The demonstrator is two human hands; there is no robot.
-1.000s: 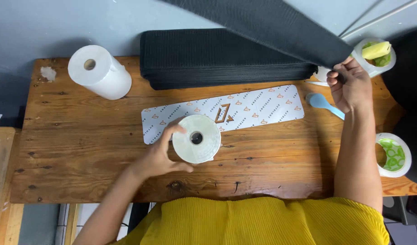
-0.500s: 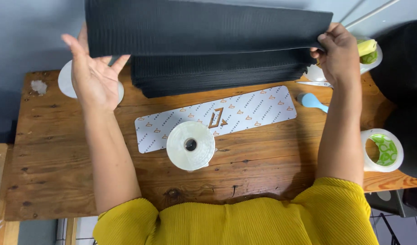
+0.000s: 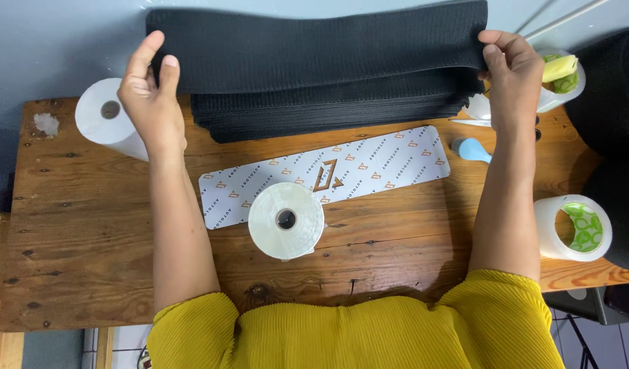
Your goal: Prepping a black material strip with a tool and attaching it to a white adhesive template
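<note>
I hold a long black ribbed mat (image 3: 314, 48) up above a stack of the same black mats (image 3: 328, 109) at the back of the wooden table (image 3: 89, 260). My left hand (image 3: 150, 89) pinches its left end and my right hand (image 3: 509, 72) pinches its right end. Below the stack lies a long white card with a printed pattern (image 3: 369, 167). A white roll of film (image 3: 286, 220) stands on the card's near edge, between my arms.
A second white roll (image 3: 106, 119) stands at the back left by a small white crumb (image 3: 46, 123). At the right are a light blue scoop (image 3: 470, 149), a clear roll with green print (image 3: 574, 229) and a cup holding a yellow sponge (image 3: 560, 72).
My left hand left the white roll and rose to the mat's left end. The mat, held by my right hand alone before, now hangs level between both hands.
</note>
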